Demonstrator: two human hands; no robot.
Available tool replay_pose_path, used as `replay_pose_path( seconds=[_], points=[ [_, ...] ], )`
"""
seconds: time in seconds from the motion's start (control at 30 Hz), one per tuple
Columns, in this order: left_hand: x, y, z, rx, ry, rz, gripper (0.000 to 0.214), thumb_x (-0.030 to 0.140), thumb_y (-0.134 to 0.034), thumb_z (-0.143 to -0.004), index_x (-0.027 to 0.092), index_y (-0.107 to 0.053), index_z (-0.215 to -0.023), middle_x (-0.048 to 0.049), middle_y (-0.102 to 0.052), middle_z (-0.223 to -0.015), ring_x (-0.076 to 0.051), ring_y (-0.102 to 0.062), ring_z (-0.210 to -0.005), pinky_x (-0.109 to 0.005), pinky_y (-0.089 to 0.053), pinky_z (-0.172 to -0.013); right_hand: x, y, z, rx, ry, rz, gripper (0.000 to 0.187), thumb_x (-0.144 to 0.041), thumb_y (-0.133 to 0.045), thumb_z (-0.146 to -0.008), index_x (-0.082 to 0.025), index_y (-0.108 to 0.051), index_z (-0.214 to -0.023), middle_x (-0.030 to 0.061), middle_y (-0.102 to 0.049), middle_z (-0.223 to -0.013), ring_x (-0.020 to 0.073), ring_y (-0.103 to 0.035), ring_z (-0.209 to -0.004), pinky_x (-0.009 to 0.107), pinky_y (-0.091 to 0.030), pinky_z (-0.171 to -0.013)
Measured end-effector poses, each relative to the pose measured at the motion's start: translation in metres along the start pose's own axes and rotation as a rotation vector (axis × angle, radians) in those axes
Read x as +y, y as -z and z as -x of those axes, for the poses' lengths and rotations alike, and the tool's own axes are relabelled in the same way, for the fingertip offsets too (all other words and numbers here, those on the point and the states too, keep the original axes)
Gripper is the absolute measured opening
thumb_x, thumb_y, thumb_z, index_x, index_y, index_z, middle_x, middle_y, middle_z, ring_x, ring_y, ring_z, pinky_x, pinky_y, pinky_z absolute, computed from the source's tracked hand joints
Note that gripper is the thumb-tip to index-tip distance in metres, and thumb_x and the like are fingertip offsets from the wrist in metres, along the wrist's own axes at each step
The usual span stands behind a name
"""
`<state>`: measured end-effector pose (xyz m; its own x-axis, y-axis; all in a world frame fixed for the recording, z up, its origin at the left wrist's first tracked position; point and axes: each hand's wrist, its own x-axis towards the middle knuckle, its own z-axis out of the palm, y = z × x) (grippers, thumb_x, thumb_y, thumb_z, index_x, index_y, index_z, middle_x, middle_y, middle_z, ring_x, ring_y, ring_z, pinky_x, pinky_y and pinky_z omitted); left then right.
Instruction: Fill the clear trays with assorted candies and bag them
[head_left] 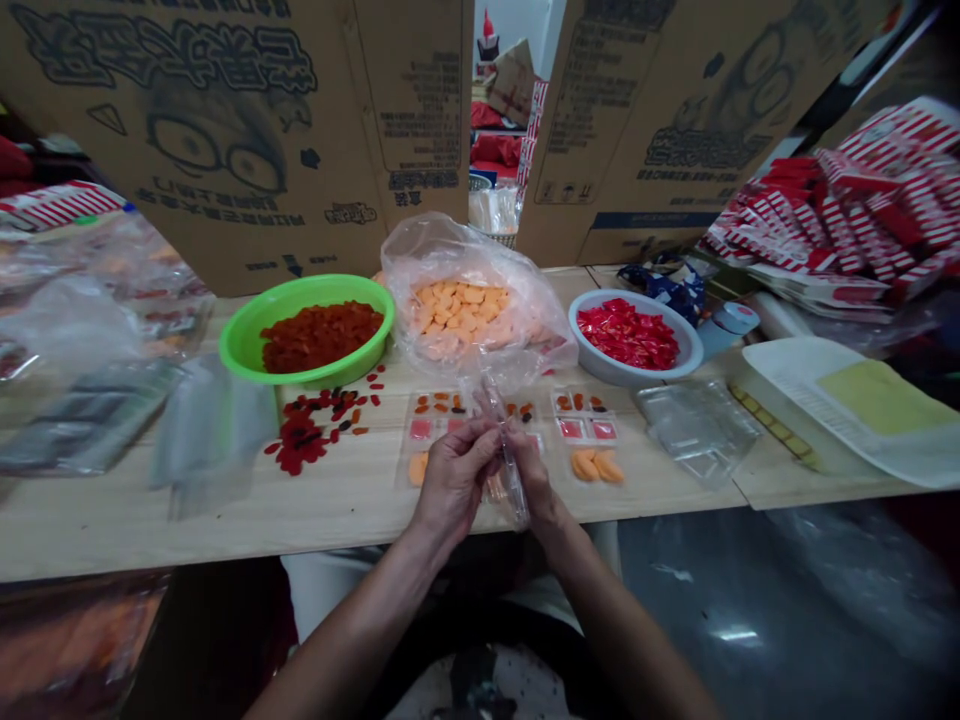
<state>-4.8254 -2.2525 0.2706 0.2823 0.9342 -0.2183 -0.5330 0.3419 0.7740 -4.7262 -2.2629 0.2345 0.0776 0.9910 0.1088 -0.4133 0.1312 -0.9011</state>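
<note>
My left hand (454, 470) and my right hand (534, 470) meet at the table's front edge, both closed on a small clear plastic packet (504, 440) held upright between them. Under and beside the hands lie clear compartment trays (589, 440) filled with red, orange and dark pieces. Just beyond them sits an open clear bag of pale orange candies (461, 310). A green bowl of dark red pieces (307, 330) stands to the left, and a white bowl of red wrapped candies (634, 335) to the right. Loose red and dark pieces (315, 425) lie scattered before the green bowl.
Large cardboard boxes (225, 130) wall off the back of the wooden table (225, 510). Red-and-white striped packets (847, 210) pile up at the right, above a white tray (840, 400). Empty clear bags (697, 425) lie at the right, more plastic bags (90, 330) at the left.
</note>
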Motion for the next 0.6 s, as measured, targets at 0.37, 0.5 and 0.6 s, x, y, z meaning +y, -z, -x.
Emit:
replay_pose_path(
  seconds=[0.37,0.5,0.6],
  points=[
    [0.023,0.024,0.002,-0.252,-0.014,-0.116,0.017,0.026,-0.077,-0.075,0.014,-0.065,-0.076,-0.0006,-0.056,-0.076,-0.01,-0.053,-0.071,-0.021,-0.045,-0.069,-0.015,0.021,0.014,-0.157,-0.085,0.059,0.075,-0.05,-0.044,-0.086,-0.032,-0.025,-0.157,0.0034,-0.038,-0.159,0.0313,-0.039,-0.143,0.057,-0.035,-0.113],
    [0.022,0.02,0.004,-0.212,0.026,0.005,0.021,0.026,-0.076,-0.076,0.016,-0.059,-0.084,-0.0059,-0.066,-0.104,-0.019,-0.064,-0.1,-0.034,-0.051,-0.092,-0.008,0.022,0.01,-0.006,0.034,0.648,0.086,-0.048,-0.052,-0.083,-0.029,-0.017,-0.159,0.0054,-0.02,-0.166,0.0325,-0.015,-0.152,0.062,-0.019,-0.119],
    [0.016,0.022,0.003,-0.135,-0.04,-0.114,0.035,0.028,-0.077,-0.077,0.02,-0.051,-0.099,-0.0066,-0.068,-0.109,-0.02,-0.068,-0.097,-0.036,-0.053,-0.09,-0.011,0.012,0.01,-0.044,-0.007,1.085,0.089,-0.047,-0.057,-0.083,-0.032,-0.014,-0.159,0.0076,-0.012,-0.167,0.0375,-0.008,-0.153,0.07,-0.016,-0.115]
  ],
)
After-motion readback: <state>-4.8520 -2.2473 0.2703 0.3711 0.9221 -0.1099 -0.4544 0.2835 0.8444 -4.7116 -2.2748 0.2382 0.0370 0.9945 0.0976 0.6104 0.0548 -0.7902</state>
